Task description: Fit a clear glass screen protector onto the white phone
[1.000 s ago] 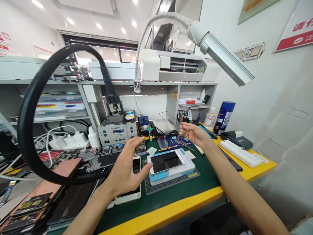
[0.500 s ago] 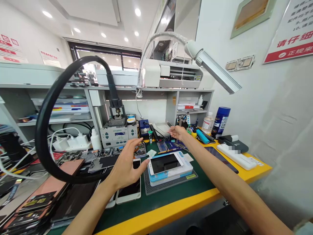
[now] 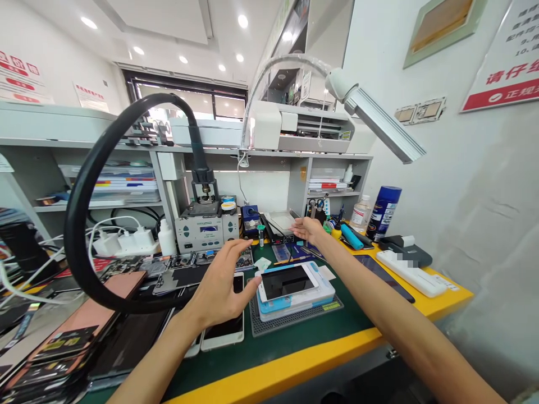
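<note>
Black hose: loops wide at the left, from the top of a grey machine down to behind the left wrist.
Phone parts: stacked flat at the lower left, some pinkish, most dark.
Power strip: beyond that stack, with white plugs and cables in it; a white bottle stands just to its right.
Left hand: raised over the worktop, thumb and fingers spread well apart in a wide curve, with nothing gripped between them.
Lower phone: white-rimmed, dark-screened, on the worktop below the left hand, which covers part of it.
Upper phone: white-edged, dark screen up, lying on a blue-and-white box; its left edge is right by the left thumb tip, and whether they touch I cannot tell.
Grey mat: under the box, on the green worktop.
Right hand: beyond the upper phone and well apart from it, fingers drawn close together beside a flat-topped device; whether they hold anything I cannot tell.
Blue roll: right of the right hand.
Clear bottle: upright behind the roll, a blue spray can beside it.
Dark tablet: flat, partly behind the right forearm.
White case: long, on the worktop's yellow part.
</note>
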The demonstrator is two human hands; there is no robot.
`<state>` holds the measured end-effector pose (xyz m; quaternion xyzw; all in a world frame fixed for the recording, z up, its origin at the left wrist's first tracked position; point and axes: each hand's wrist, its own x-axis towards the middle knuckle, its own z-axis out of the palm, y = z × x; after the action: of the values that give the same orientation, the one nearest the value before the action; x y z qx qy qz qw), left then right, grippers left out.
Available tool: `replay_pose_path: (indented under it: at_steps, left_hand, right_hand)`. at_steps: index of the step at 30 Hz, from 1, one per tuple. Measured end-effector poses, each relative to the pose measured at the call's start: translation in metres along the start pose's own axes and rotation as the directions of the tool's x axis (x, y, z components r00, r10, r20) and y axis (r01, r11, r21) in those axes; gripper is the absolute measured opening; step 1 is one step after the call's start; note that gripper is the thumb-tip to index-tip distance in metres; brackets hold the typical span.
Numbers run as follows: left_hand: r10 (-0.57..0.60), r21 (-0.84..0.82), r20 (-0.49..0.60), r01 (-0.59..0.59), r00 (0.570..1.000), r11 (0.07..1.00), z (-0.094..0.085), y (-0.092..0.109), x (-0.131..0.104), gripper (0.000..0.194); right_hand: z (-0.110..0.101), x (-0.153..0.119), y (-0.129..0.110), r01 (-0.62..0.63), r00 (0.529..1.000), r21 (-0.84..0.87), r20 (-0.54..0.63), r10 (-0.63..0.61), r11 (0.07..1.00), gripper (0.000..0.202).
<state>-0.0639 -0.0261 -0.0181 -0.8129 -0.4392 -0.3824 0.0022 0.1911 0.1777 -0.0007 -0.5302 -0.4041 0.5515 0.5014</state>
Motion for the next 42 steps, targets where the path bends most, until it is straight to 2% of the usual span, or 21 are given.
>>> replay_pose_path:
  at_steps: [6, 10, 13, 16, 18, 23, 28, 34, 42]
  left_hand:
    - [-0.024, 0.006, 0.045, 0.024, 0.999, 1.0, 0.001, -0.001, -0.002, 0.062]
    - [-0.011, 0.01, 0.03, 0.011, 1.0, 1.0, 0.002, -0.001, -0.001, 0.061]
    - [-0.005, 0.023, 0.028, 0.005, 1.0, 1.0, 0.002, 0.0, 0.0, 0.061]
    - [0.002, 0.039, 0.033, -0.004, 0.999, 0.999, 0.002, 0.0, 0.0, 0.062]
    - [0.013, 0.047, 0.03, -0.015, 0.999, 0.999, 0.002, 0.0, -0.001, 0.063]
    - [0.015, 0.05, 0.028, -0.017, 1.0, 0.999, 0.002, 0.001, -0.001, 0.063]
    - [0.023, 0.04, 0.054, -0.026, 0.998, 0.999, 0.003, 0.0, -0.001, 0.06]
    - [0.023, 0.044, 0.06, -0.025, 0.998, 0.999, 0.001, 0.002, 0.0, 0.058]
    - [0.015, 0.062, 0.068, -0.02, 0.998, 0.998, 0.001, 0.002, -0.001, 0.058]
  right_hand:
    - [-0.003, -0.003, -0.004, 0.132, 0.99, -0.12, -0.032, -0.136, 0.984, 0.036]
    - [-0.007, -0.002, -0.01, 0.261, 0.949, -0.343, -0.077, -0.304, 0.902, 0.036]
    - [-0.009, -0.004, -0.015, 0.345, 0.882, -0.571, -0.073, -0.465, 0.745, 0.036]
    - [-0.006, -0.01, -0.015, 0.386, 0.802, -0.767, 0.004, -0.597, 0.513, 0.04]
    - [-0.002, -0.014, -0.013, 0.393, 0.762, -0.852, 0.092, -0.641, 0.345, 0.042]
    - [0.013, -0.02, -0.004, 0.375, 0.717, -0.927, 0.306, -0.626, -0.024, 0.038]
    - [0.024, -0.022, 0.001, 0.354, 0.7, -0.897, 0.442, -0.561, -0.264, 0.037]
    - [0.027, -0.026, 0.005, 0.367, 0.701, -0.833, 0.54, -0.465, -0.414, 0.036]
    - [0.021, -0.027, 0.007, 0.439, 0.693, -0.761, 0.625, -0.359, -0.478, 0.035]
